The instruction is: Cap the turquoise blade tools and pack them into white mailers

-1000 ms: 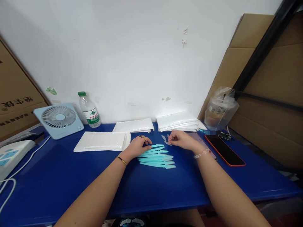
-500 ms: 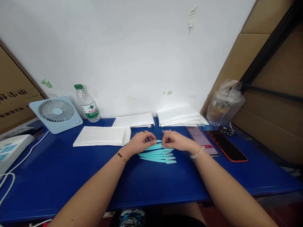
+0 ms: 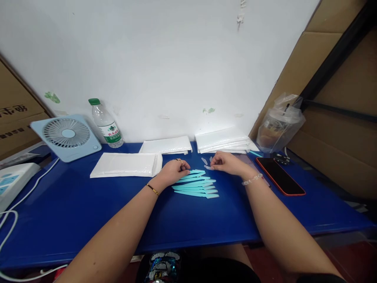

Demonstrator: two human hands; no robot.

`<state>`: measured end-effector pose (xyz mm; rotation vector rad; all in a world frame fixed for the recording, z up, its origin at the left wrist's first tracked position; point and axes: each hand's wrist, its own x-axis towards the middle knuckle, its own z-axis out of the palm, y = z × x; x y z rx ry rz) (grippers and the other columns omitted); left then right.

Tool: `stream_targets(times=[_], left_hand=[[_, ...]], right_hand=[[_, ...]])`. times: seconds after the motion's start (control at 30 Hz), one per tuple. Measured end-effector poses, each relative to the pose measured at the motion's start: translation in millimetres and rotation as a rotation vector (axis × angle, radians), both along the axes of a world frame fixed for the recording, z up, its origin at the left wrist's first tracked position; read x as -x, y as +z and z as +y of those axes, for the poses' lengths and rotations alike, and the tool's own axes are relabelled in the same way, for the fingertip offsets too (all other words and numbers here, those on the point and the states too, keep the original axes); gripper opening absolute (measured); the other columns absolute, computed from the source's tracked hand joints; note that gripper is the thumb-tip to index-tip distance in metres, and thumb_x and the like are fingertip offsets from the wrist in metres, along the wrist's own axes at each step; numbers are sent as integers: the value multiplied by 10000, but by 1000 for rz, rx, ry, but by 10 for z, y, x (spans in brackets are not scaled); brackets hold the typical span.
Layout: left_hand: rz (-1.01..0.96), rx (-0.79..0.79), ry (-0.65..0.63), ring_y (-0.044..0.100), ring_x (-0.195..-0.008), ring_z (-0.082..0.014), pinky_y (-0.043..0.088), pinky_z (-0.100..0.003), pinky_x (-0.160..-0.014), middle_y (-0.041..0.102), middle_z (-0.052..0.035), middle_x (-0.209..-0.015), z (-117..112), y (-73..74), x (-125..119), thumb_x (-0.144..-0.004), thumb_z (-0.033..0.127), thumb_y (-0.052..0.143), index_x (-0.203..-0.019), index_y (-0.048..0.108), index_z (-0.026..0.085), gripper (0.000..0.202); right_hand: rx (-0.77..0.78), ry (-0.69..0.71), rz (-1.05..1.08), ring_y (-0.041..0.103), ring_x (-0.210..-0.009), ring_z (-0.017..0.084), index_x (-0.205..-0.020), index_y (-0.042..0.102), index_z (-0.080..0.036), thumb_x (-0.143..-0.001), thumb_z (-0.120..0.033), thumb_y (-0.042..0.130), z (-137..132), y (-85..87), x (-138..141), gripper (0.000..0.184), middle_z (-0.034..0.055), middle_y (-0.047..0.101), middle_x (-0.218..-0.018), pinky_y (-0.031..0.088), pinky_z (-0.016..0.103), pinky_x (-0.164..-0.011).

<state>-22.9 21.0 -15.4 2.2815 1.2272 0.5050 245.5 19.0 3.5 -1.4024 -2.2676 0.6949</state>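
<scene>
Several turquoise eyebrow razors (image 3: 194,189) lie fanned side by side on the blue tabletop, most with translucent caps over their blades. My left hand (image 3: 173,172) pinches the handle of the farthest turquoise razor (image 3: 197,172) between thumb and fingers, at the top of the fan. To its right, my right hand (image 3: 226,162) is closed on a small translucent blade cap (image 3: 209,168), apart from the razors. Loose translucent caps (image 3: 204,161) lie on the table beside my right fingertips.
White padded mailers lie at left (image 3: 123,165), middle (image 3: 166,145) and right (image 3: 224,140). A blue fan (image 3: 68,134) and water bottle (image 3: 107,125) stand back left. At right are an orange-cased phone (image 3: 281,177), another phone partly behind my wrist, and a bagged drink (image 3: 277,127).
My right hand has moved right, away from my left hand and the razors, with a cap in its fingers. My left hand has shifted slightly left with the razor. The view has tilted slightly.
</scene>
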Motion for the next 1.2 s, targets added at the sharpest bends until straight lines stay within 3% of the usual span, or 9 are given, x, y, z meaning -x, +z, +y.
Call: stream_targets(times=[0.17, 0.37, 0.57, 0.7, 0.8, 0.87, 0.97, 1.1, 1.2], left_hand=[[10, -105, -48, 517, -996, -238, 425, -323, -839, 604, -67, -1029, -16, -29, -14, -739, 475, 597, -1050, 630, 212, 409], [-2, -104, -38, 522, -977, -224, 424, -313, -816, 608, -62, -1022, -84, 50, -39, -816, 459, 507, -1032, 639, 219, 348], [57, -98, -101, 573, -827, -189, 409, -271, -714, 657, -22, -891, -182, 174, -100, -805, 472, 517, -887, 669, 224, 302], [96, -109, -22, 571, -732, -174, 386, -266, -646, 654, -7, -791, -105, 140, -52, -827, 426, 484, -813, 661, 215, 275], [90, -87, 31, 566, -772, -186, 396, -275, -674, 637, -19, -797, -57, 97, -4, -814, 445, 492, -823, 659, 214, 286], [74, -94, 18, 549, -894, -216, 408, -295, -754, 629, -38, -921, -55, 63, 5, -775, 477, 546, -952, 651, 230, 321], [59, -115, -6, 476, -1057, -256, 387, -339, -876, 572, -63, -1117, -71, 6, -9, -717, 508, 618, -1166, 565, 258, 516], [77, -107, -58, 478, -1036, -239, 387, -326, -882, 576, -65, -1094, -85, -21, -33, -754, 470, 598, -1110, 595, 241, 423], [58, -163, -48, 491, -1014, -230, 391, -319, -857, 589, -60, -1068, -124, 45, -51, -775, 488, 573, -1082, 604, 236, 398]], right_hand=[[64, 193, -100, 516, -715, 148, -771, 687, -187, -660, -394, 713, -134, 90, 84, 236, 24, 564, -812, 399, 249, -613], [56, 266, -175, 490, -684, 139, -755, 683, -186, -720, -312, 653, -144, 62, 147, 135, 26, 554, -803, 379, 253, -596], [-39, 200, -96, 507, -702, 135, -808, 647, -182, -790, -273, 582, -159, 89, 181, 113, 34, 550, -859, 386, 246, -617], [-101, 126, -96, 514, -724, 145, -770, 631, -180, -788, -250, 584, -115, 69, 103, 87, 31, 556, -844, 384, 252, -637], [-111, 52, -91, 516, -717, 149, -748, 629, -173, -775, -260, 604, -71, 43, 37, 94, 29, 554, -810, 384, 253, -636], [-105, 31, -85, 515, -713, 149, -763, 638, -175, -760, -278, 625, -73, 47, 39, 103, 31, 555, -821, 387, 254, -632], [-81, 118, -48, 520, -735, 148, -814, 653, -190, -772, -285, 617, -131, 81, 120, 110, 32, 560, -862, 392, 252, -635], [-23, 320, -115, 509, -704, 139, -802, 671, -197, -736, -294, 674, -217, 98, 270, 118, 19, 551, -822, 374, 247, -612], [-34, 336, -188, 495, -673, 129, -757, 661, -188, -721, -272, 696, -235, 78, 334, 98, 8, 533, -786, 361, 249, -616]])
